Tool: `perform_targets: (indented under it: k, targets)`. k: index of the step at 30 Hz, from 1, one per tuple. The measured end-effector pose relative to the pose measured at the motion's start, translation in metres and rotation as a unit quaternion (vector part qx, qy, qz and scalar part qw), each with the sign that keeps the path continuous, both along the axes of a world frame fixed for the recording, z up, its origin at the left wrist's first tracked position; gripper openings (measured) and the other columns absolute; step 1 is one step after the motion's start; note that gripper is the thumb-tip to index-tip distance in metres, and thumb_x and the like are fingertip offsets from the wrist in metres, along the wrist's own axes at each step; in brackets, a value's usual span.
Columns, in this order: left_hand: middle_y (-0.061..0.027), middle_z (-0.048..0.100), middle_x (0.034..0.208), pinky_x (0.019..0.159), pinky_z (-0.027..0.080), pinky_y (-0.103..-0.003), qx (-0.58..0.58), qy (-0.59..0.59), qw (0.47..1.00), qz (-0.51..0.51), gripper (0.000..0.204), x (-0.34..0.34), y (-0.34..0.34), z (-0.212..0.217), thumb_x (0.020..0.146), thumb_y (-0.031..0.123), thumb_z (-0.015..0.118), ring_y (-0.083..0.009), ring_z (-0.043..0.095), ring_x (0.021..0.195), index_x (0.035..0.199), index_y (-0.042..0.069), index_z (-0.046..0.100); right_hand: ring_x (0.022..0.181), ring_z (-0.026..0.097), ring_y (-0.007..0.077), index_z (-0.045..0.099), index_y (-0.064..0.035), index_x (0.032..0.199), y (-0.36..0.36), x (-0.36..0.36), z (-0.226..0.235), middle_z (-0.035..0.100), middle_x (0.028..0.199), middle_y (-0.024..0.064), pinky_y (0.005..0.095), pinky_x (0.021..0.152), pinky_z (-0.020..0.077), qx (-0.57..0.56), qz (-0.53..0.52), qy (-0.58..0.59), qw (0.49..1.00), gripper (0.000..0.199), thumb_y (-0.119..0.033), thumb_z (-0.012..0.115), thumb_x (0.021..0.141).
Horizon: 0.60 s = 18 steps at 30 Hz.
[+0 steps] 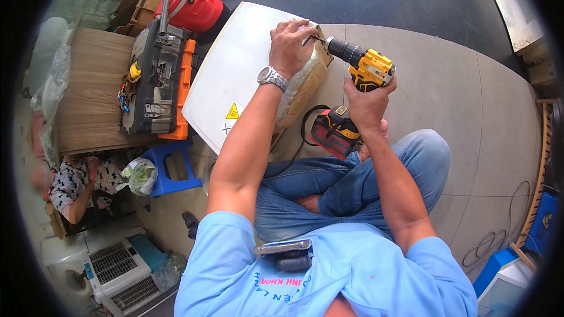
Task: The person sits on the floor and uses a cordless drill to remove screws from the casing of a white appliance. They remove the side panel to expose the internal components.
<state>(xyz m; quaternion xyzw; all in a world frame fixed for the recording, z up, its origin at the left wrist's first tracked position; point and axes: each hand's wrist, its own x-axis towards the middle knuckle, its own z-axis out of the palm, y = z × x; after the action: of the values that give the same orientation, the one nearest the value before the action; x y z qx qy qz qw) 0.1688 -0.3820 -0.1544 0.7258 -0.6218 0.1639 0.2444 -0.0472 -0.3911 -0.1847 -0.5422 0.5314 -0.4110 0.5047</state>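
A yellow and black cordless drill (367,67) is in my right hand (368,103), with my fingers wrapped round its grip. Its bit points left and meets the far right corner of a large white appliance casing (235,64). My left hand (291,47) rests on the top of that casing near the same corner, fingers bent around the spot by the bit; whether they pinch a small part there is hidden. The casing's right side (302,91) looks brownish and worn. Below the drill's grip shows its black and red battery pack (336,135).
Left of the casing a black and orange toolbox (155,82) stands on a wooden surface (91,94). Behind it is a red jug (197,9). A blue stool (170,167) stands near a seated person (82,185). A cable (493,238) lies on the tiled floor at right.
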Motion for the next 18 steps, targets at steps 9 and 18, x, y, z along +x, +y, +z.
perform_targets:
  k: [9, 18]
  targets:
    - [-0.0026, 0.071, 0.110, 0.091, 0.047, -0.042, 0.007, -0.072, 0.997, -0.004, 0.011, 0.004, -0.002, 0.000, 0.081, 0.021, 0.075, -0.0271, 0.063, 0.107, 0.092, 0.018, 0.074, 0.082, 0.065, 0.0208, 0.028, 0.0027, 0.131, -0.014, -0.011, -0.031, 0.064, 0.099, 0.0140, 0.0315, 0.069, 0.0518, 0.004, 0.039, -0.045, 0.998, 0.086, -0.024, 0.086, 0.074]
    - [-0.0080, 0.074, 0.095, 0.074, 0.057, -0.026, -0.152, 0.284, 0.943, 0.084, 0.018, 0.039, 0.119, 0.017, 0.093, 0.014, 0.071, -0.0117, 0.069, 0.084, 0.106, 0.000, 0.071, 0.044, 0.056, 0.0158, 0.055, -0.0009, 0.098, -0.026, -0.004, -0.054, 0.060, 0.073, 0.0056, 0.0321, 0.040, 0.0483, 0.228, -0.006, -0.067, 0.971, 0.044, -0.021, 0.087, 0.076]
